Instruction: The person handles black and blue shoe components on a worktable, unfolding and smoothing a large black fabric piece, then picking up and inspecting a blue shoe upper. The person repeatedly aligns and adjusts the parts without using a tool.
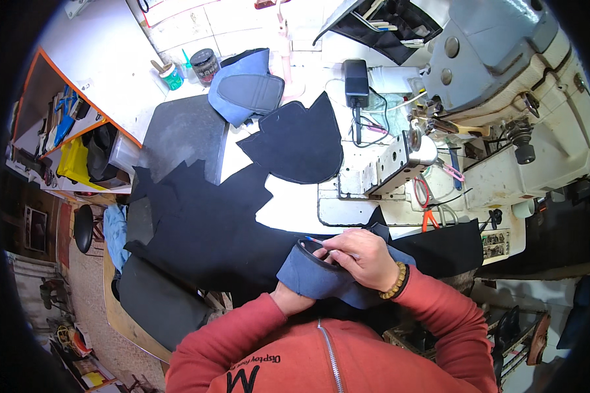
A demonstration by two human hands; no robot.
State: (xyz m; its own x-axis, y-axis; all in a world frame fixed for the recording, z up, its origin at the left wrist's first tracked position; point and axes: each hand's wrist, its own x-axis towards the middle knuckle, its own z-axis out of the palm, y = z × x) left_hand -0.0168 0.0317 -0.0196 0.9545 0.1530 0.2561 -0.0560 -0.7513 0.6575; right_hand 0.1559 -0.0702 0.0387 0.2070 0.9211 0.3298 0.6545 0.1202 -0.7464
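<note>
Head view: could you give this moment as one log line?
right hand: holds thin tool on blue fabric piece | left hand: under the piece | sewing machine: behind

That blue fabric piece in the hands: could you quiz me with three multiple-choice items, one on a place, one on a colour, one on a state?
1. Where is the blue piece?
A. under the sewing machine
B. in front of the chest, off the table
C. on the floor

2. What colour is the sleeve?
A. red
B. green
C. white

3. What is the right hand doing?
A. resting flat on the table
B. pinching a thin tool at the piece's dark edge
C. hanging empty

Answers: 1 B, both hands hold it near the body. 2 A, both arms are red. 3 B, fingers close on a thin tool at the edge.
</note>
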